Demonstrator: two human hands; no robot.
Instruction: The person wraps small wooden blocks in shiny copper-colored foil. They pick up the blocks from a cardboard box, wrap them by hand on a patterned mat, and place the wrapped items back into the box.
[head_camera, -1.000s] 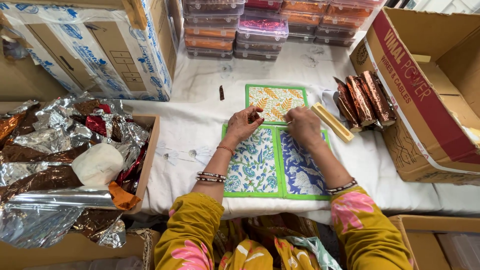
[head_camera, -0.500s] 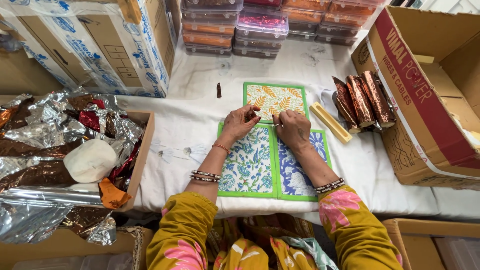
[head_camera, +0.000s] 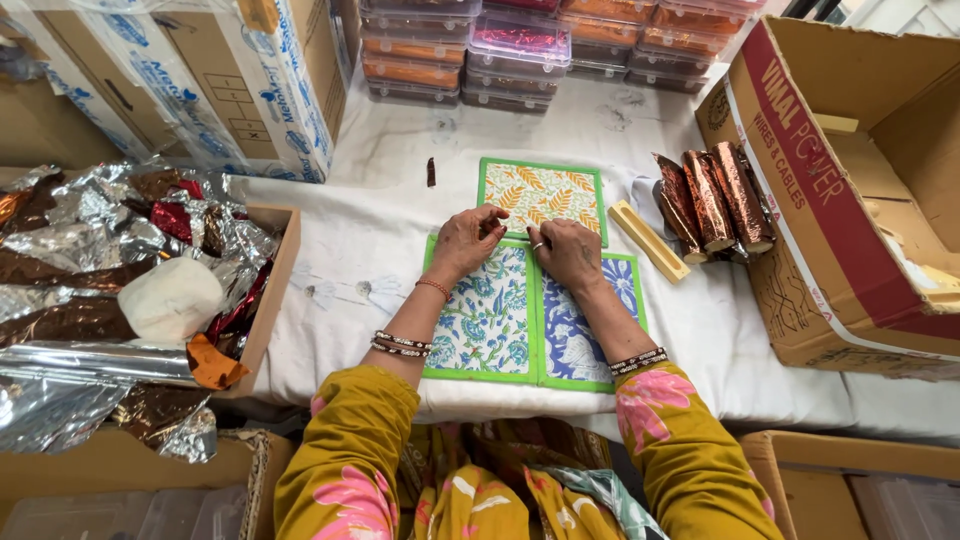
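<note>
My left hand (head_camera: 467, 241) and my right hand (head_camera: 566, 252) rest side by side on the far edge of two green-bordered floral mats (head_camera: 490, 320), fingertips nearly touching between them. Whether they pinch some small item there, I cannot make out. A third mat, yellow with orange leaves (head_camera: 542, 197), lies just beyond my fingers. Bangles circle both wrists, and my sleeves are mustard with pink flowers.
A yellow wooden bar (head_camera: 650, 241) and several copper foil-wrapped rolls (head_camera: 712, 200) lie to the right. An open cardboard box (head_camera: 850, 190) stands at far right. A box of crumpled foil (head_camera: 110, 280) sits at left. Stacked plastic containers (head_camera: 520, 45) line the back. A small dark stick (head_camera: 431, 172) lies on the cloth.
Both hands have drawn closer together and slid toward me, from the yellow mat's near edge onto the top of the two blue floral mats.
</note>
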